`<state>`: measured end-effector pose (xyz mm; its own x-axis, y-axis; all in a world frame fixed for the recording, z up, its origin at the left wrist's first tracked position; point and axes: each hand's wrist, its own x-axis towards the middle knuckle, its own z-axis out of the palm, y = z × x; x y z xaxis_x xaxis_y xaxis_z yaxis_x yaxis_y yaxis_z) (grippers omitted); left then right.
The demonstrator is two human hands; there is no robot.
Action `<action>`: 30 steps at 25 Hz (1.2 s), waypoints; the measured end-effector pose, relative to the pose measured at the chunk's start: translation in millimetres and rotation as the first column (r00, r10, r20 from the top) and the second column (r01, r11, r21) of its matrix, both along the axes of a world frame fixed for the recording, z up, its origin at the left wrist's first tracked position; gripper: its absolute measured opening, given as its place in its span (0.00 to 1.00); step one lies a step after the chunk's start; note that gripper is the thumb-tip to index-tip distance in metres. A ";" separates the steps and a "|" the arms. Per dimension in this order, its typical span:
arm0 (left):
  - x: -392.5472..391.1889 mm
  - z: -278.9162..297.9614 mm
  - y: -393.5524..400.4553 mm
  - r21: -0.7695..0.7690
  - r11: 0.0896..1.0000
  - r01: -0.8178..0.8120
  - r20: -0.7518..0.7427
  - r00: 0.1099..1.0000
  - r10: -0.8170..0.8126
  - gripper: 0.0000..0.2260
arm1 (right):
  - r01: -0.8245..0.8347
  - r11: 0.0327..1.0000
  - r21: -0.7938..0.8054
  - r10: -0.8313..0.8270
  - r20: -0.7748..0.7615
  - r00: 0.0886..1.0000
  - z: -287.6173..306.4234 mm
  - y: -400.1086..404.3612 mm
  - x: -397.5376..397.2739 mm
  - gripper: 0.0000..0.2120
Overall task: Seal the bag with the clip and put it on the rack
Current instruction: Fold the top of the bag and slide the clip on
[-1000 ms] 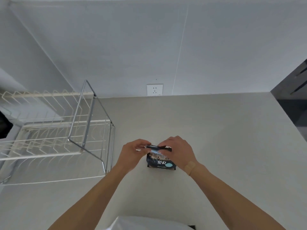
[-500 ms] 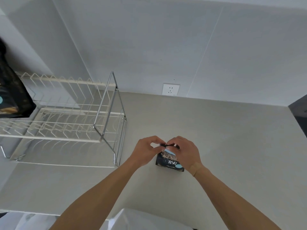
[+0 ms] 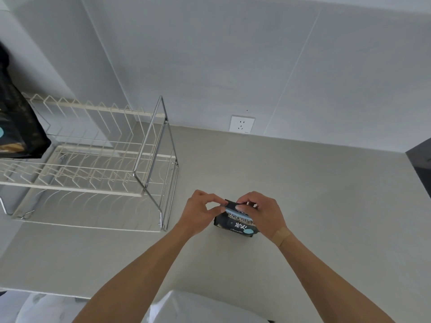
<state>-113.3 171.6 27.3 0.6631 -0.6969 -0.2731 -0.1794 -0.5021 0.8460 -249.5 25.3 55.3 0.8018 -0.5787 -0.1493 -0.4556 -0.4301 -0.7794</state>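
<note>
A small black bag (image 3: 235, 226) with white lettering and a pale blue dot stands on the grey counter. A light blue clip (image 3: 231, 209) lies along its folded top edge. My left hand (image 3: 200, 212) pinches the clip's left end. My right hand (image 3: 262, 212) covers the bag's top right and presses the clip with its fingertips. The white wire rack (image 3: 88, 159) with a chrome frame stands to the left of the bag, about a hand's width from my left hand.
A larger black bag (image 3: 18, 127) sits on the rack's far left end. A wall socket (image 3: 241, 124) is on the wall behind the counter. The counter's right edge (image 3: 417, 180) drops off beside a dark area. White cloth (image 3: 198, 308) shows at the bottom.
The view has swung left, bringing the rack and the larger black bag into sight. Both hands stay at the small bag's top, and the blue clip now shows between my fingers.
</note>
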 end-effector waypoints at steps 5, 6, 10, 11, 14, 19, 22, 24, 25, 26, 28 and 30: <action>5.4 2.7 -3.0 0.073 0.984 0.160 0.159 0.973 -0.169 0.06 | -0.111 0.994 -0.022 0.109 -0.086 0.990 6.1 -2.5 5.4 0.03; 6.0 2.8 -3.7 0.095 0.972 0.214 0.214 0.949 -0.230 0.07 | -0.144 0.989 -0.032 0.140 -0.110 0.984 6.9 -3.3 5.1 0.05; 3.6 3.3 -12.0 0.120 0.950 0.287 0.272 0.911 -0.310 0.11 | -0.168 0.984 -0.052 0.158 -0.150 0.976 7.2 -4.3 1.3 0.06; 3.6 2.3 -13.8 0.111 0.952 0.287 0.266 0.914 -0.306 0.11 | -0.151 0.987 -0.048 0.143 -0.146 0.979 7.0 -4.9 0.6 0.06; 2.5 -1.4 -15.7 0.110 0.946 0.305 0.266 0.908 -0.323 0.11 | -0.116 0.992 -0.055 0.108 -0.125 0.986 4.2 -2.5 1.1 0.05; 2.0 -4.7 -11.1 0.089 0.946 0.312 0.247 0.913 -0.324 0.14 | -0.049 0.997 -0.067 0.043 -0.087 0.995 -1.1 2.9 -0.3 0.04; 5.3 -9.3 2.3 -0.056 0.986 0.157 0.140 0.979 -0.148 0.15 | -0.066 0.993 -0.100 0.056 -0.094 0.994 -1.1 2.8 -1.2 0.05; 6.1 -11.6 10.8 -0.125 0.991 0.046 0.034 0.999 -0.042 0.12 | -0.100 0.984 -0.145 0.083 -0.117 0.990 -2.3 5.3 -0.7 0.06; 5.9 -11.6 13.3 -0.134 0.991 0.002 -0.014 1.000 -0.004 0.12 | -0.119 0.977 -0.177 0.097 -0.130 0.987 -3.3 7.0 -0.2 0.07; 5.5 -11.2 14.7 -0.135 0.990 -0.039 -0.061 0.998 0.031 0.12 | -0.137 0.967 -0.213 0.108 -0.142 0.984 -4.3 8.2 0.5 0.07; 5.6 -10.4 13.5 -0.128 0.989 -0.080 -0.115 0.991 0.065 0.11 | -0.171 0.943 -0.284 0.127 -0.169 0.977 -5.7 10.4 4.1 0.08; 5.4 -9.3 10.4 -0.128 0.990 -0.066 -0.107 0.993 0.053 0.10 | -0.188 0.928 -0.321 0.133 -0.185 0.974 -6.7 14.1 9.8 0.07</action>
